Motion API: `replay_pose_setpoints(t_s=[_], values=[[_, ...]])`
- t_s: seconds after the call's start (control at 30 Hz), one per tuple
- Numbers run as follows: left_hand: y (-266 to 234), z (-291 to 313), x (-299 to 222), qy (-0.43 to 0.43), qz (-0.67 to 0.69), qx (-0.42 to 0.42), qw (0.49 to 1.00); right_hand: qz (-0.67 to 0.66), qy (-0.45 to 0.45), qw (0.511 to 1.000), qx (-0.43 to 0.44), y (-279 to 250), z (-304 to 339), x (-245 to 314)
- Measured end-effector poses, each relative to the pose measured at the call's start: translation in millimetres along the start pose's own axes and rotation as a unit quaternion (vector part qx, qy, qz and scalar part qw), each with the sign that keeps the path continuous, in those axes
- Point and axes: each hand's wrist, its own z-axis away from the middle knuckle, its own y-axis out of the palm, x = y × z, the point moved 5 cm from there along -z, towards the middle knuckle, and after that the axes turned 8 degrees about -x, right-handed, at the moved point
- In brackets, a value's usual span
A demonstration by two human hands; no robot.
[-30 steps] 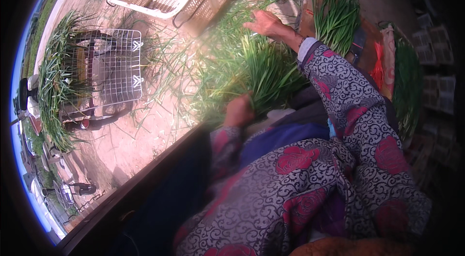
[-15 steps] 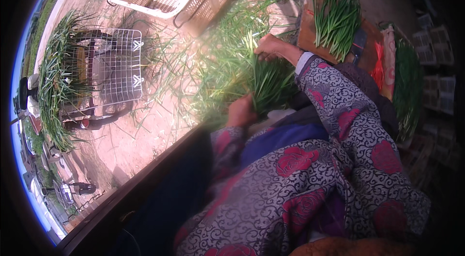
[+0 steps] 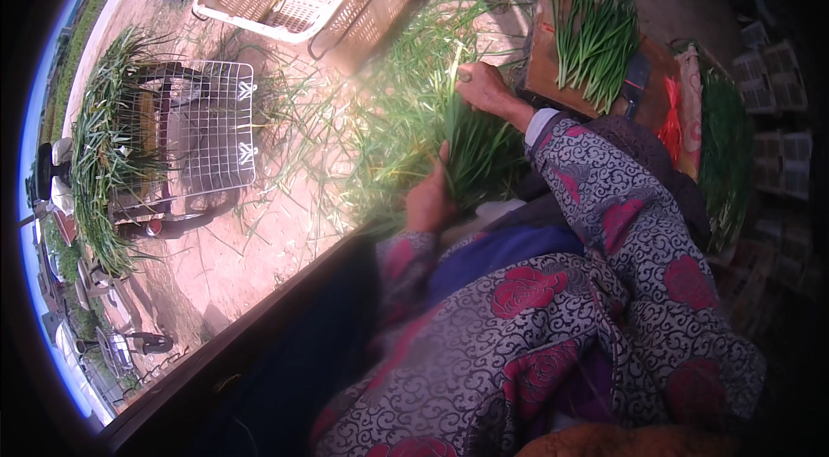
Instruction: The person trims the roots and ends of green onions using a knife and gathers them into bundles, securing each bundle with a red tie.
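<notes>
Holding greens [image 3: 488, 146] in front of the lap, the right hand [image 3: 488, 87] is clamped on stalks near their pale ends, probably to keep them even; the left hand [image 3: 427, 198] is placed lower, against the near side of the greens, thumb raised, perhaps for support, though whether its fingers are closed cannot be told; a bunch [image 3: 596, 47] is laid on a board [image 3: 548, 84] just beyond the right forearm, its stalks roughly lined up; red strands [image 3: 671, 124] are set nearby, presumably for easy reach. Movement to the front is bounded by a white crate [image 3: 371, 12], and to the left by a wire rack [image 3: 211, 124] loaded with leaves [image 3: 108, 150]; between these, room for the left arm seems to be offered over sunlit ground [image 3: 259, 237] strewn with loose blades; on the right, the board's edge is left close to the patterned sleeve [image 3: 596, 172].
</notes>
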Motion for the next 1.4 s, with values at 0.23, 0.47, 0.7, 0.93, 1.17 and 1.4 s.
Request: replay_pose_setpoints(t_s=[0.23, 0.47, 0.7, 0.93, 1.17, 1.4], values=[[0.3, 0.2, -0.3, 0.005, -0.015, 0.024, 1.000, -0.278, 0.107, 0.907, 0.298, 19.4, 26.8, 5.1], [-7.1, -1.6, -4.4, -0.042, 0.035, -0.005, 0.999, -0.377, 0.117, 0.886, 0.244, 29.0, 35.0, 7.0], [9.5, 3.1, 23.2, -0.059, -0.013, 0.004, 0.998, -0.445, 0.025, 0.883, -0.144, -87.4, -63.1, 38.8], [12.1, 0.6, 10.0, 0.032, -0.014, 0.004, 0.999, -0.130, -0.015, 0.991, -0.032, -117.7, -117.8, -25.1], [12.5, 0.6, 5.4, 0.061, -0.100, 0.036, 0.992, -0.007, 0.193, 0.964, 0.182, 11.9, -33.3, -42.5], [1.3, 3.5, -6.3, 0.067, -0.073, 0.023, 0.995, -0.328, 0.244, 0.902, 0.142, 24.7, -11.4, -43.5]])
